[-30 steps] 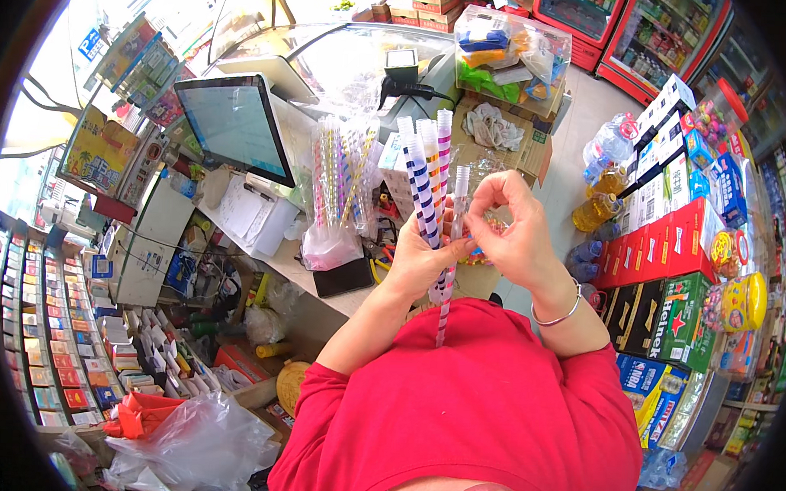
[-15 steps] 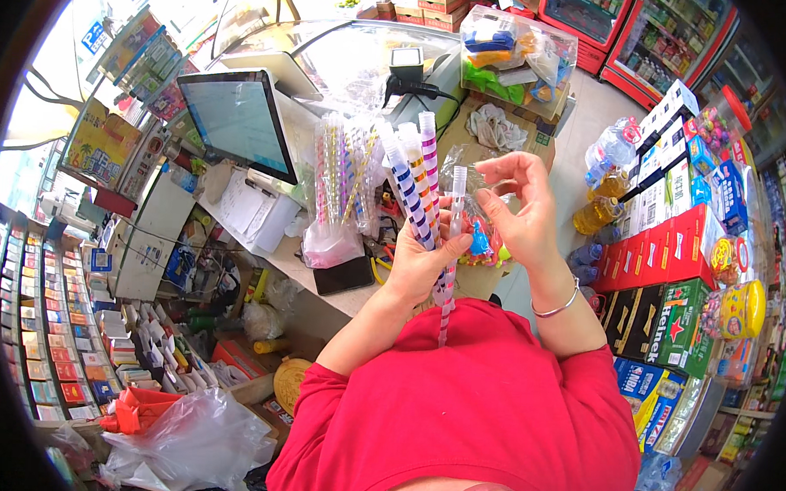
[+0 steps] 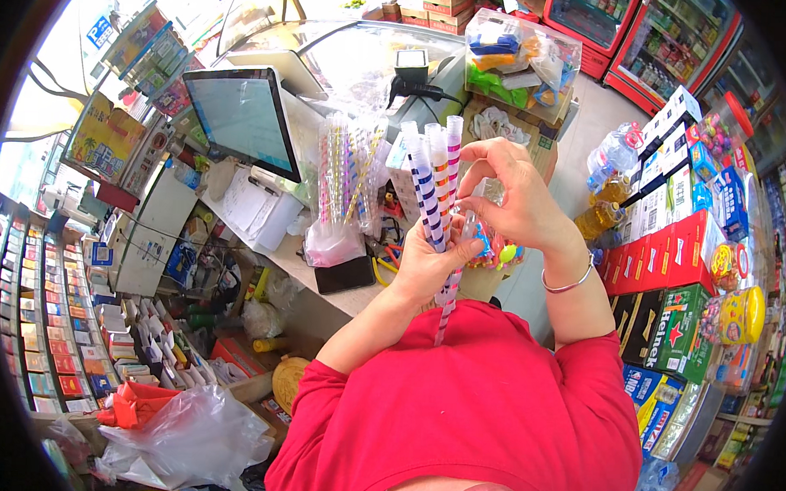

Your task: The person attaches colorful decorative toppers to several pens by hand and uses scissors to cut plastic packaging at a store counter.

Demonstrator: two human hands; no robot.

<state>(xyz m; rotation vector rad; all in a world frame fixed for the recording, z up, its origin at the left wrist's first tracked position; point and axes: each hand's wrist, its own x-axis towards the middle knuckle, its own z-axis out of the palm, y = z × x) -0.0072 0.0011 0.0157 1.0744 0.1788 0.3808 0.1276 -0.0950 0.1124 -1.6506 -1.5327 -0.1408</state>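
Observation:
Several clear plastic tubes with spiral stripes in blue, orange and purple (image 3: 428, 190) stand bunched in my left hand (image 3: 429, 262), whose fingers wrap round them. Their lower ends reach down to my red shirt. One more clear tube end (image 3: 471, 224) pokes up by my left thumb, tilted apart from the bunch. Just above it hovers my right hand (image 3: 520, 198), its thumb and fingers bent into a pinch. Whatever may be between those fingertips is too small to tell. Behind the hands lie small bright-coloured pieces (image 3: 502, 251) on the counter.
A plastic-wrapped bundle of similar striped tubes (image 3: 348, 170) stands left of my hands, by a dark phone (image 3: 346, 276). Beyond are a monitor (image 3: 242, 119), a notepad (image 3: 247, 207) and a clear bin (image 3: 520, 64). Stacked drink cartons (image 3: 657, 255) line the right side.
My right hand has come down and left, its fingers closing near the loose tube end. That tube end now sits lower and leans right. The bunch in my left hand has shifted slightly right.

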